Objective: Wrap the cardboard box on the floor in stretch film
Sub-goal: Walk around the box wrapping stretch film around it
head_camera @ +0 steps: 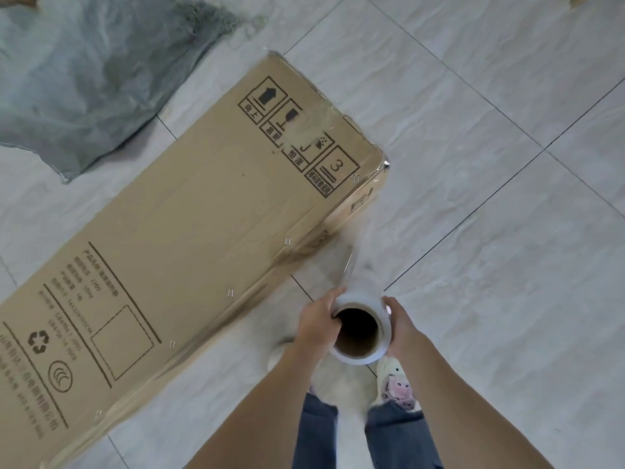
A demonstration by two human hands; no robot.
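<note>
A long cardboard box [189, 238] lies flat on the tiled floor, running from the lower left to the upper middle, with printed handling symbols near its far end. A thin clear film covers parts of it. I hold a roll of stretch film [378, 353] upright in front of me, its hollow core facing the camera. My left hand [318, 319] grips the roll's left rim with fingers hooked into the core. My right hand [399, 323] holds the roll's right side. A stretched sheet of film [358, 252] runs from the roll up to the box's right corner.
A grey woven sack [84, 72] lies crumpled on the floor at the upper left, beside the box. My feet in light shoes [395, 384] stand just below the roll. Pale floor tiles [490, 164] stretch out to the right of the box.
</note>
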